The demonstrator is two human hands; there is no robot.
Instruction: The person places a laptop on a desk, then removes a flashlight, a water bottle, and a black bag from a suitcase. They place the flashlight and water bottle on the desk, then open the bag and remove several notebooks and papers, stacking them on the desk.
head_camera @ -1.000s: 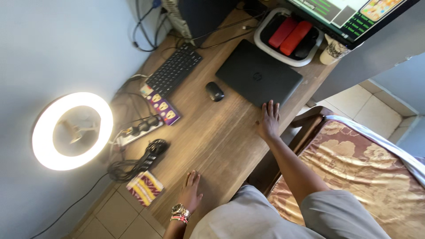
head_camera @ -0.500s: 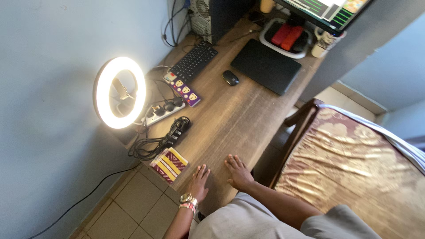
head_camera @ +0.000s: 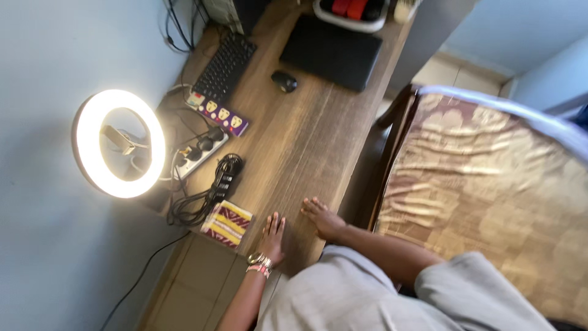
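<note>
Both our hands lie flat on the wooden desk (head_camera: pixel 306 141) at its near edge, palms down, fingers released and spread, grasping nothing. Our left hand (head_camera: pixel 272 236) sits by the near left corner, a watch and beaded bracelets (head_camera: pixel 259 265) on the wrist. Our right hand (head_camera: pixel 323 219) rests just to its right, close but apart, near the desk's right edge. Just left of the left hand lies a striped patterned pouch (head_camera: pixel 228 222) at the desk's corner. Beyond it a black coiled cable bundle (head_camera: pixel 205 197), then a white power strip (head_camera: pixel 199 153) and a purple power strip (head_camera: pixel 223 116). Left of those, a lit ring light (head_camera: pixel 119 144) glows against the wall. Far up the desk sit a black keyboard (head_camera: pixel 224 66), a black mouse (head_camera: pixel 284 81) and a closed black laptop (head_camera: pixel 331 51). To the right, a bed with a gold patterned cover (head_camera: pixel 490 178).
</note>
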